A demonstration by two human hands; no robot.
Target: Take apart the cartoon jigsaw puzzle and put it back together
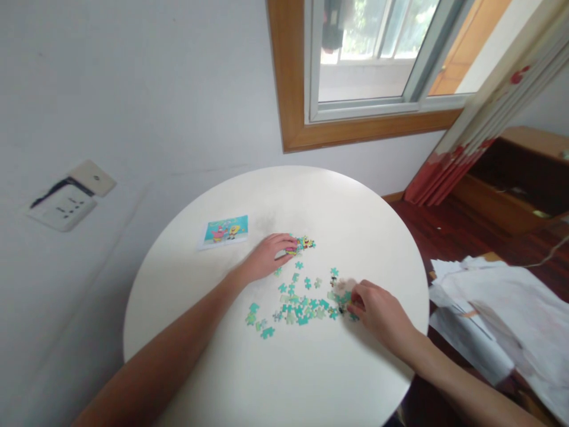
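My left hand (272,254) lies with its fingers stretched out over a small joined section of jigsaw puzzle (306,242), whose printed yellow cartoon figure shows past the fingertips. Closer to me, loose teal and pale green jigsaw pieces (299,309) are scattered in a loose heap. At the heap's right end my right hand (376,305) bends down with thumb and fingers closed together among the pieces. Whatever sits between those fingertips is hidden. Left of my left hand rests a picture card (226,231) with a pink and a yellow cartoon figure.
Everything lies on a round white table (178,302) beside a wall with a socket (64,204). Behind it is a wood-framed window (293,118). Right of the table are papers (502,332), a red and cream curtain (448,160) and a wooden cabinet (520,178).
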